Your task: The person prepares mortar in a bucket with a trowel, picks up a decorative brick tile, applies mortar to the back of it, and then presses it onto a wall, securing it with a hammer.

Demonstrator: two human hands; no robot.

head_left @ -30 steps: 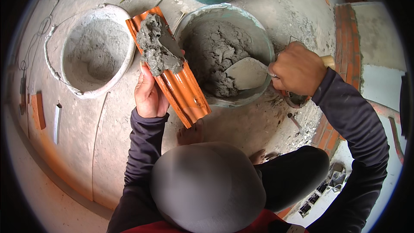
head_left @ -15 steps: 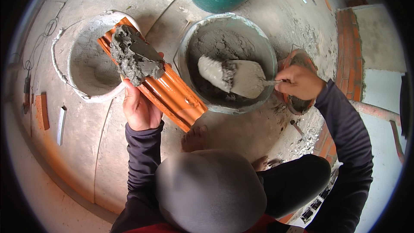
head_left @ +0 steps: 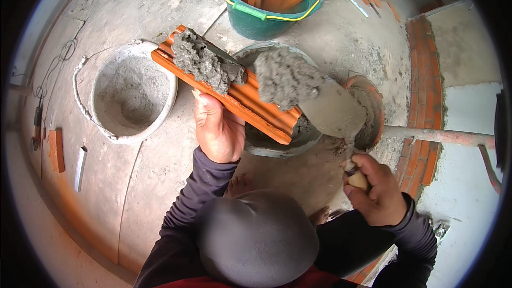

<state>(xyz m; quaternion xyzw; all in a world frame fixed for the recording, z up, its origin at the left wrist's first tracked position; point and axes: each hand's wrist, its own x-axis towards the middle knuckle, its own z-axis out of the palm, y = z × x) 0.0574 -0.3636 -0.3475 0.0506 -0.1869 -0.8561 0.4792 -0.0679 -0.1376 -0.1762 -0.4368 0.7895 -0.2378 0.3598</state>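
Note:
My left hand (head_left: pixel 217 129) grips an orange grooved clay tile (head_left: pixel 255 116) from below, its fingers hidden underneath. Grey mortar (head_left: pixel 205 64) lies heaped on the tile's far left half. In my right hand (head_left: pixel 376 189) is the wooden handle of a trowel (head_left: pixel 338 112), fingers wrapped round it. A large lump of mortar (head_left: pixel 288 77) sits on the blade, over the tile's right part; whether it touches the tile I cannot tell. Behind and below the tile stands a mortar bucket (head_left: pixel 282 152), mostly covered by tile and trowel.
A whitish bucket (head_left: pixel 172 104) stands at left, a green bucket (head_left: pixel 250 26) of orange tile pieces at the far side. An orange-rimmed mortar container (head_left: pixel 377 106) is right of the trowel. A brick row (head_left: pixel 426 74) and a metal pipe (head_left: pixel 448 136) lie further right.
The trowel has risen out of the bucket with its mortar load and swung over to the tile. My left hand has brought the tile rightward, in front of the bucket.

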